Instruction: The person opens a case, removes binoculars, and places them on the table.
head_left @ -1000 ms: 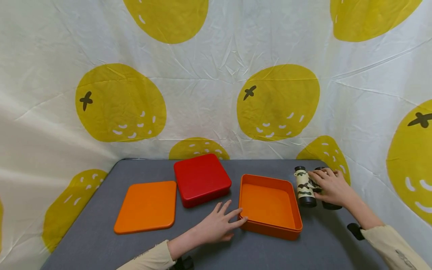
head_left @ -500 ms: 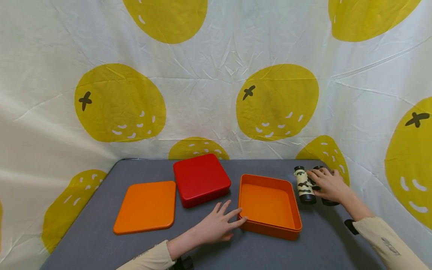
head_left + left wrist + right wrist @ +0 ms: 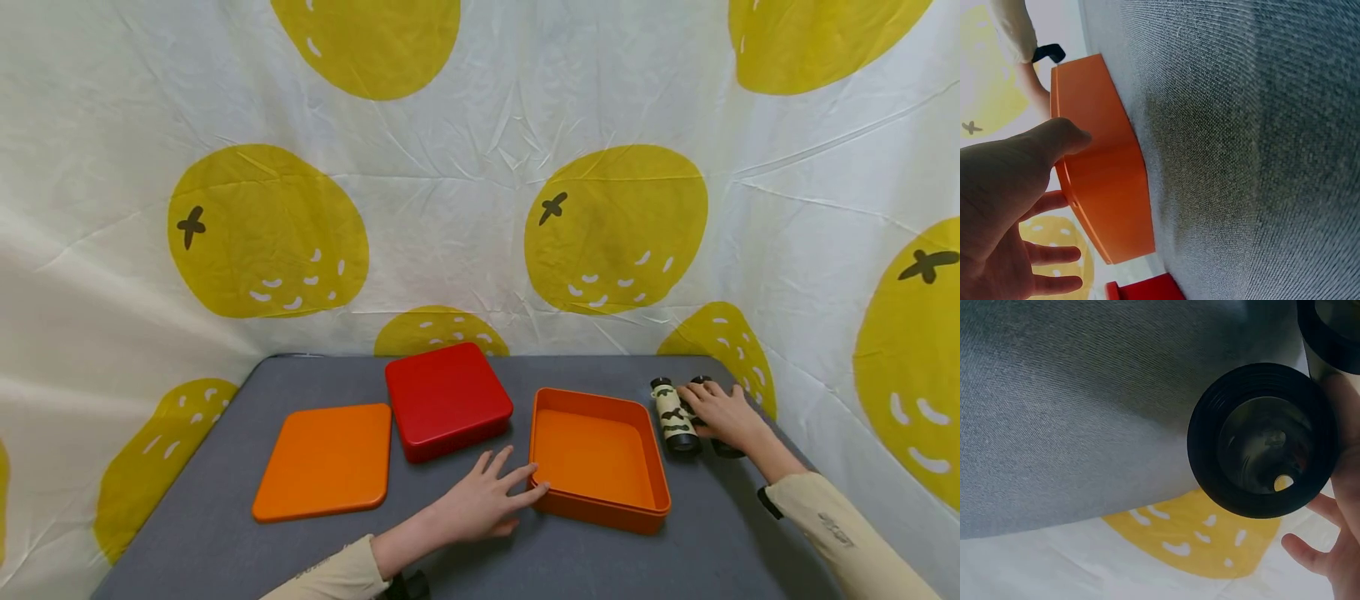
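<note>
One pair of binoculars [image 3: 677,419] sits at the right of the worktop [image 3: 210,533], just right of the open orange box [image 3: 600,512]; its long axis runs away from you, the far end leaning slightly left. Your right grip [image 3: 727,417] comes over it from above and holds the right barrel [image 3: 1265,440], thumb in the gap between the two; you can't tell whether it rests fully on the worktop. Judge the sideways relation as the one that counts: the box lies immediately left of that grip. Your left grip [image 3: 480,500] is spread, touching the box's near left corner, well apart from the binoculars. Beyond it stands the red box [image 3: 450,396]; farther left lies the orange lid [image 3: 326,462].
</note>
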A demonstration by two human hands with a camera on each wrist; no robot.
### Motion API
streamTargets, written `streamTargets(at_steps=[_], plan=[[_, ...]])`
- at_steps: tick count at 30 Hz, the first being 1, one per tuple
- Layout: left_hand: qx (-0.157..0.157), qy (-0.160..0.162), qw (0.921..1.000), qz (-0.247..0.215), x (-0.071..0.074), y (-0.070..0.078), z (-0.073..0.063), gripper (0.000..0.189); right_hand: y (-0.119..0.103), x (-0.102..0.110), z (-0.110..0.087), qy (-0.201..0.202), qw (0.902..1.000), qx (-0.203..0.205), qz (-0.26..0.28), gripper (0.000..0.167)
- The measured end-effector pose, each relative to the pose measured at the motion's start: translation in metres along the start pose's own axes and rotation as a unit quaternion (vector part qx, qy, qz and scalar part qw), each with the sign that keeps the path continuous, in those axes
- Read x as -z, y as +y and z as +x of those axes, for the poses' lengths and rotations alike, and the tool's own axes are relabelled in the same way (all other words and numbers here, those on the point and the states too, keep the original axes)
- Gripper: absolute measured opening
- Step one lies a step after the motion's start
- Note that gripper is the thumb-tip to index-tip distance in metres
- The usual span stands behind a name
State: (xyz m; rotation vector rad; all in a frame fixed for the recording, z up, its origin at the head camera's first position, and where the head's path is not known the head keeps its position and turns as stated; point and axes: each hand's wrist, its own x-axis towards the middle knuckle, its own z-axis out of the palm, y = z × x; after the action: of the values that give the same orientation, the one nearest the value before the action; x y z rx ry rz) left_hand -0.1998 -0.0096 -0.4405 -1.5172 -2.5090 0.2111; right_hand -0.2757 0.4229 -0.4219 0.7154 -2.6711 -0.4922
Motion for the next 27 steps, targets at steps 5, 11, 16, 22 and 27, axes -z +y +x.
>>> streamTargets(at_steps=[5,11,16,22,27], plan=[[-0.001,0.005,1.0,0.002,-0.001,0.0,0.0,0.065,-0.001,-0.009,0.0,-0.025,0.9996,-0.004,0.012,0.065],[0.002,0.003,1.0,0.005,0.0,0.001,0.0,0.064,-0.003,-0.012,0.0,-0.045,0.9987,-0.011,0.021,0.062],[-0.002,0.009,0.9999,0.011,0.0,0.002,-0.002,0.064,-0.003,-0.015,-0.001,-0.061,0.9975,-0.02,0.03,0.062],[-0.002,0.011,0.9999,0.011,0.001,0.003,-0.003,0.064,-0.002,-0.017,-0.004,-0.072,0.9965,-0.018,0.039,0.061],[-0.003,0.008,1.0,0.003,0.001,0.003,-0.003,0.063,-0.001,-0.016,-0.007,-0.073,0.9962,-0.021,0.044,0.06]])
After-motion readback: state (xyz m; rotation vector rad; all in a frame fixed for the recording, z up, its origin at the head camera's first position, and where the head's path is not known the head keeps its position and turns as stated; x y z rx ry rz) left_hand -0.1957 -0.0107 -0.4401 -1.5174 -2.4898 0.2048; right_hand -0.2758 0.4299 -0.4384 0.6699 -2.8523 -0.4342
